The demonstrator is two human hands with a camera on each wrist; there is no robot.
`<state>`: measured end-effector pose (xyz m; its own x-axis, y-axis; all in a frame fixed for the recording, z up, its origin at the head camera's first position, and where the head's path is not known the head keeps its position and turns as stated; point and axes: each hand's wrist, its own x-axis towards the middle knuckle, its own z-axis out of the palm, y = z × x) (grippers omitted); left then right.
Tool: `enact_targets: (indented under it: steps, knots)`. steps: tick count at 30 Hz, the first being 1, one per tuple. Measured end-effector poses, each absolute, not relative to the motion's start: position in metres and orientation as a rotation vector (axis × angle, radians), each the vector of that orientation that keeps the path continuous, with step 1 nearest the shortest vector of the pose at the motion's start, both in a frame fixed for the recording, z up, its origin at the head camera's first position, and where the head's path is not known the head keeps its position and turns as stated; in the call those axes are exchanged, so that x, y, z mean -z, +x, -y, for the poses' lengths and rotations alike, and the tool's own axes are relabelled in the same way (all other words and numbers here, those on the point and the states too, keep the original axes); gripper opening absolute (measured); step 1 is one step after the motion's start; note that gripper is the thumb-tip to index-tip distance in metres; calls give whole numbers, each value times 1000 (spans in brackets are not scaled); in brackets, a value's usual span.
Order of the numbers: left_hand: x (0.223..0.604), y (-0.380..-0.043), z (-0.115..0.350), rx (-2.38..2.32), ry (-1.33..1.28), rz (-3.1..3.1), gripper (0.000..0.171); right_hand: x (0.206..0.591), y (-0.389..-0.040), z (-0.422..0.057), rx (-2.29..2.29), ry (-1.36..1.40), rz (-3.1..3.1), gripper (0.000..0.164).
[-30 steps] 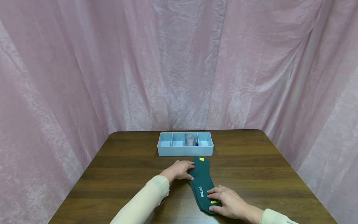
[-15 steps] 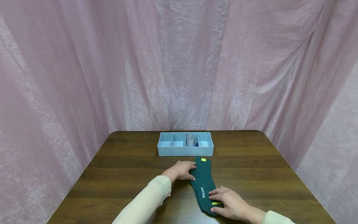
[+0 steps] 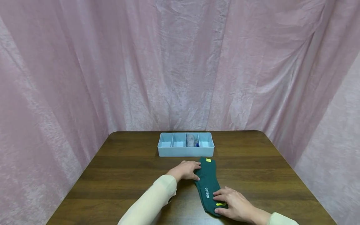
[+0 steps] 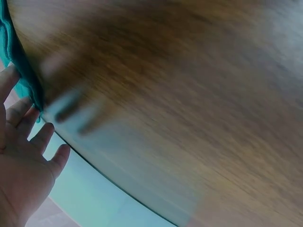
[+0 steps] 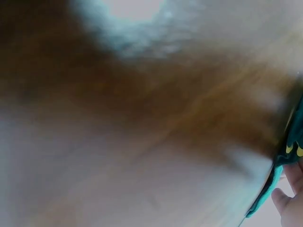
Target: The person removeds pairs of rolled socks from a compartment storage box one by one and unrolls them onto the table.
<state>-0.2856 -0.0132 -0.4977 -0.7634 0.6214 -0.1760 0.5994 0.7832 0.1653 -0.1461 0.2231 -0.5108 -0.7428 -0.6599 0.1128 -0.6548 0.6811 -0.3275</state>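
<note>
Head view: the green sock (image 3: 209, 176) lies flat on the wooden table (image 3: 126, 175) between my left hand (image 3: 185, 170) and my right hand (image 3: 234, 205). Single or paired, I cannot tell.

Step in hand: in my judgement, smoothing and squaring the sock at full length.

Next move: seems to call for fingers slipped under one end, lifting it evenly with edges aligned; the layers could slide apart if only the top is taken.

Left hand: back upward, reaching further forward than the right; fingers loosely extended, touching the sock's left edge, gripping nothing.

Right hand: nearer me, back upward; relaxed fingers rest over the sock's near end, thumb apart from them, no pinch visible.

Wrist views: left confirms fingertips at the sock's edge; right catches only part of the hand beside it.

Markings: "COTTON" lettering (image 3: 207, 192) reads just left of my right fingertips; a yellow patch (image 3: 208, 160) sits just beyond my left fingertips.

Divided box (image 3: 185, 152): beyond both hands, near the sock's far end; a grey bundle (image 3: 190, 140) occupies the third compartment from my left.
</note>
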Motion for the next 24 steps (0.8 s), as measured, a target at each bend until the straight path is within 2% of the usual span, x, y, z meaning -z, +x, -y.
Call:
enact_targets:
  steps: [24]
  knots:
    - [499,-286,-11,-161,1041,-2731,55,507,-138,-240,529,-946,-2875,47]
